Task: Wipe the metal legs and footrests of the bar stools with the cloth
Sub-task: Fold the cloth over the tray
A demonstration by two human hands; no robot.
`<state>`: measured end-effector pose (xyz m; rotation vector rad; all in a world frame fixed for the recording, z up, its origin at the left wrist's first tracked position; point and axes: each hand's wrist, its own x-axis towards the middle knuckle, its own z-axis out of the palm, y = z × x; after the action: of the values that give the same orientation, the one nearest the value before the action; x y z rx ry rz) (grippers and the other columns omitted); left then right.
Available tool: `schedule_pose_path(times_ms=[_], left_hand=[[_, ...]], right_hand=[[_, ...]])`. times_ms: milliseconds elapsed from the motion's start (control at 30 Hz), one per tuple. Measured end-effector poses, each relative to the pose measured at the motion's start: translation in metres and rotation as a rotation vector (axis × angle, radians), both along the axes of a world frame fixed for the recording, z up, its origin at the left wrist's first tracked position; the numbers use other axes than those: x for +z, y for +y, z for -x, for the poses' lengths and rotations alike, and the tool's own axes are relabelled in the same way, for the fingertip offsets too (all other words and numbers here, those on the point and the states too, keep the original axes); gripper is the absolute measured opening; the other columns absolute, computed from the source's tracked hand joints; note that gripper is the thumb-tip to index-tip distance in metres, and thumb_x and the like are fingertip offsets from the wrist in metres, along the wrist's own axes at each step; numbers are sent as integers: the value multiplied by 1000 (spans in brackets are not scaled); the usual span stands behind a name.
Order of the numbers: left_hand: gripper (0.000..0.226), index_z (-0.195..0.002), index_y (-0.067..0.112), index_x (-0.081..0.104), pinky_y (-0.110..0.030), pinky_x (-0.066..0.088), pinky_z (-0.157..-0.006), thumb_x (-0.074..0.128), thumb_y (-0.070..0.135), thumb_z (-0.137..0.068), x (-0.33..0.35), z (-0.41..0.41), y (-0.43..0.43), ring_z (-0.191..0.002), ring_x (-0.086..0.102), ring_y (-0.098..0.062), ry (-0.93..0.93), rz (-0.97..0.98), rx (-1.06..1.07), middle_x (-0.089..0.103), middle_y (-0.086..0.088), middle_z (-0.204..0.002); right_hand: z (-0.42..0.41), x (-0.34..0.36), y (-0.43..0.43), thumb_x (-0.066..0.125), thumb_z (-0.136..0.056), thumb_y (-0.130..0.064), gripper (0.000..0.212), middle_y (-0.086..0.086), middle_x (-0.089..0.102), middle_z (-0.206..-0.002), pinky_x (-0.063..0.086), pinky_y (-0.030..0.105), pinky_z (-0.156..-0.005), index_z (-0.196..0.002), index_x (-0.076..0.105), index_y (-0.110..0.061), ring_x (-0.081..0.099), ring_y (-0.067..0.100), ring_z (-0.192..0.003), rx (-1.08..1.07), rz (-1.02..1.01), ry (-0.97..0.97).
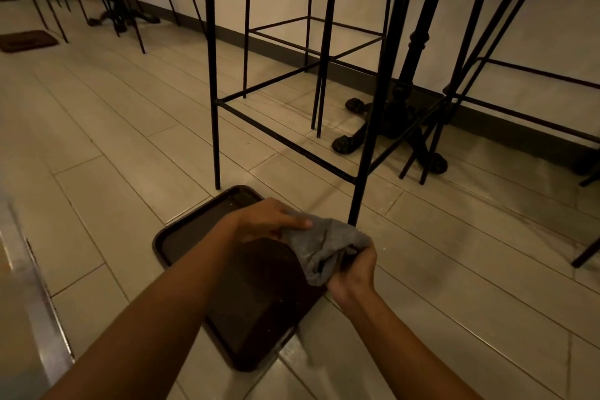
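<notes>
Pale rectangular tiles cover the floor (97,127), laid in long staggered rows with thin dark joints and a dull sheen in the dim, warm light. A plain light wall (535,10) runs along the back, with a dark baseboard (279,52) at its foot. A black turned table pedestal (418,42) stands by the wall on ornate splayed feet, among thin-legged black bar stools (212,75). A second pedestal (120,14) stands far left, near a dark mat (27,40)
</notes>
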<state>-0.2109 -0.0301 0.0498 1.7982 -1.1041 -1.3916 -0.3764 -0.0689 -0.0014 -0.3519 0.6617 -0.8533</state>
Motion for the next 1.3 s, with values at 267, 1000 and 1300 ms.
schedule_pose_path(times_ms=[267,1000,1300], left_hand=[[30,-106,8,66,-10,50,-54,62,29,-86,-6,-22,9,-82,63,-11,20,77,213,65,-4,-96],[96,-142,15,29,-45,47,-95,78,45,-66,-93,-95,37,-120,51,-35,482,-79,572,44,-16,-138],[46,-118,4,54,-44,56,-77,65,30,-80,-120,-107,37,-100,61,-31,738,-172,743,60,-18,-114]], right_hand=[[-22,0,7,37,-79,-68,79,21,62,-118,46,44,-95,-119,56,-2,60,32,-110,150,18,-42],[-90,-46,1,56,-85,-3,47,15,56,-125,54,40,-85,-130,45,-13,58,30,-112,344,154,179],[-128,-71,0,52,-85,3,43,15,57,-120,58,37,-73,-124,46,-13,60,31,-105,390,85,153]])
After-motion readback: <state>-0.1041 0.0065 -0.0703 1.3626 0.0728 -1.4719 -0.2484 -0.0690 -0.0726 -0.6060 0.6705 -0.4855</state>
